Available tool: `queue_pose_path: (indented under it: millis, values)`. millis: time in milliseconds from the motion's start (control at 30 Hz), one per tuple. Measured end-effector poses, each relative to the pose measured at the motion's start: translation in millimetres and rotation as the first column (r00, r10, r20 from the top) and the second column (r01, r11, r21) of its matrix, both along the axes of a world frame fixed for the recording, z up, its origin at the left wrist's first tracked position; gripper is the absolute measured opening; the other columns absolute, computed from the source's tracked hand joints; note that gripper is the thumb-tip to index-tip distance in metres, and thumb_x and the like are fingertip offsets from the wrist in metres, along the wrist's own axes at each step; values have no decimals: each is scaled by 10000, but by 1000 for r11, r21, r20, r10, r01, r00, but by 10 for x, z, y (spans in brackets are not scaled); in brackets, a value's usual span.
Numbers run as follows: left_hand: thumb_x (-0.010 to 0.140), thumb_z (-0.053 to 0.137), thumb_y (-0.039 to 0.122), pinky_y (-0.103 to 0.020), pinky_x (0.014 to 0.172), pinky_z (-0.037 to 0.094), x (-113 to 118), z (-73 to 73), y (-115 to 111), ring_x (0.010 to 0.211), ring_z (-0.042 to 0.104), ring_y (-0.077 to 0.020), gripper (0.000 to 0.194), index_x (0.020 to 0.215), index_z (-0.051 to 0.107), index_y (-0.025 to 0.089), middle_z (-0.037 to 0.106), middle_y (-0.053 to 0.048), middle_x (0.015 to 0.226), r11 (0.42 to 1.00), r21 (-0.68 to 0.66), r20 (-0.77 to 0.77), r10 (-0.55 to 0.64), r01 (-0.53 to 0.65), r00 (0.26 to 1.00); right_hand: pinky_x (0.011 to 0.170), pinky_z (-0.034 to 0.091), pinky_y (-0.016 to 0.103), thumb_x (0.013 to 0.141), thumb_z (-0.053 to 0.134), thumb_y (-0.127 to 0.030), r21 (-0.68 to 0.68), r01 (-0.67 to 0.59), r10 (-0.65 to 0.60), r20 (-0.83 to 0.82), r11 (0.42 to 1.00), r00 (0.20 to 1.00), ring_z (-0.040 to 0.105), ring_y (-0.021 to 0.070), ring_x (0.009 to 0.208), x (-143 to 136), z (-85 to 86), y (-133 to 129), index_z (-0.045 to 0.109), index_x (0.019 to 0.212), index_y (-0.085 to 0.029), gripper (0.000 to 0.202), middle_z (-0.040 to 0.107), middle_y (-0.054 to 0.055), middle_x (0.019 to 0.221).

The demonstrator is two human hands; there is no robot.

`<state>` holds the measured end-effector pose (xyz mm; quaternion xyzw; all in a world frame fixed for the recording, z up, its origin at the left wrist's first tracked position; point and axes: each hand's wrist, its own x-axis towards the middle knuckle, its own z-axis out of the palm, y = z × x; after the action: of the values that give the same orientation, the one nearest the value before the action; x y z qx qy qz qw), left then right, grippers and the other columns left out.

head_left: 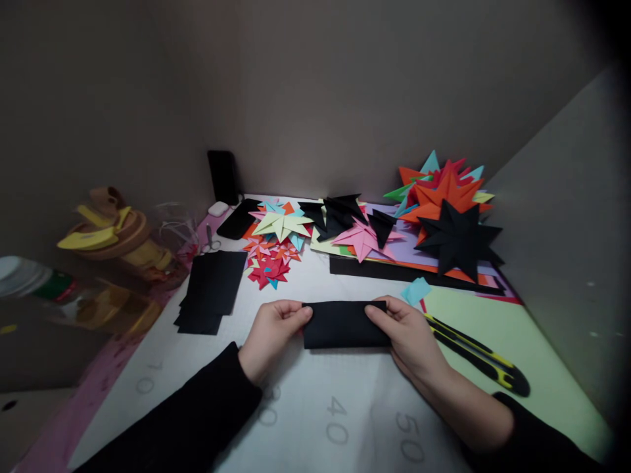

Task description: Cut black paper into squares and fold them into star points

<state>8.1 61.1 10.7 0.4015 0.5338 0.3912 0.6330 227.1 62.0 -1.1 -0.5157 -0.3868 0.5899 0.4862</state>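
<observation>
A folded black sheet of paper point(345, 325), a wide flat rectangle, is stretched between my two hands above the white mat point(296, 420). My left hand point(277, 328) pinches its upper left corner, thumb in front. At the right end my right hand point(407, 332) grips it with the thumb on the near face and the other fingers behind. A stack of black paper squares point(217, 286) lies to the left of my left hand. Close to my right forearm rests a black and yellow utility knife point(478, 355) on a pale green sheet point(522, 335).
Folded paper stars in several colours point(280, 226) lie at the back, with a large black star point(461, 236) at the back right. Black folded pieces point(340, 217) sit between them. A phone point(240, 219), small scissors point(211, 242), a cup point(123, 236) and a bottle point(54, 289) are on the left.
</observation>
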Motion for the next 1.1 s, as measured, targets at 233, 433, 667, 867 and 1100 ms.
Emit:
queue_pose_path:
  millis: [233,433,667,867,1100]
  values:
    - [697,698,400,-219,513,257,-4,4,3,497,390,-78,315,586,578,131,493,27,529,1000,-2,-30,6,-6,1000,611,410,256,686,757,-356,9,-3,3,7,1000,1000,537,148,653,-1,-8,3,661,728,-186,200,629,5,686]
    - [699,684,411,-214,508,272,-18,48,17,500,395,-78,307,614,593,131,503,28,540,999,35,-104,33,-30,994,568,357,236,726,723,-368,65,-8,0,113,998,994,484,123,613,27,-76,10,627,722,-173,217,573,-16,641]
    - [702,664,405,-216,520,305,-48,95,47,525,426,-90,280,672,619,130,520,24,558,995,97,-225,32,-10,974,538,320,230,738,697,-380,86,-36,21,177,996,984,428,105,571,49,-97,34,575,668,-170,253,501,-36,597]
    - [729,644,380,-223,529,323,-211,116,138,526,432,-95,249,667,589,145,515,32,554,981,96,-306,-134,171,942,532,339,251,777,603,-354,72,-257,188,502,964,844,448,128,564,78,33,62,594,677,-176,204,503,-25,591]
    - [752,590,377,-228,522,329,-306,132,197,529,447,-106,250,642,576,153,539,23,562,920,10,-473,-342,393,812,710,387,318,798,563,-204,241,-474,95,809,847,580,514,184,746,91,55,99,606,630,-196,174,584,18,676]
